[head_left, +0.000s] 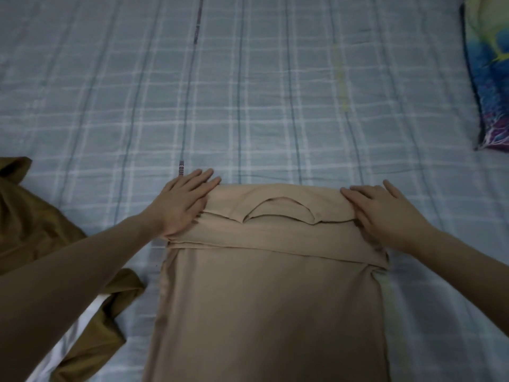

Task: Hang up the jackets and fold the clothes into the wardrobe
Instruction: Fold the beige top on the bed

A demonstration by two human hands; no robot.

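Two hands are laid flat on a tan shirt (270, 299) that is spread on the bed (248, 92), right in the near middle of the view. The left hand (183, 202) is pressed on the far left corner of the folded-over top part, fingers straight and together, nothing gripped. The right hand (385, 209) is set on the far right corner the same way, fingers extended and slightly spread, palm down on the cloth.

Handling-wise, the shirt is judged to be light, thin and pretty floppy, probably a stretchy jersey, so no shape will be held by it once it is lifted. A slightly slick surface is suggested by the way the layers sit smooth. It should be taken by both far corners of the folded band, or by the two side edges, so the fold is not lost.

Looks-wise: plain beige, no print, sides already tucked in to make a long rectangle running toward the viewer. The neckline end has been turned over, and a curved neck opening is visible between the hands. A few creases are bunched under the right palm.

A crumpled brown garment (35, 230) is left at the left edge of the bed, and a colourful pillow (487, 78) is seen far right. No wardrobe is in view.
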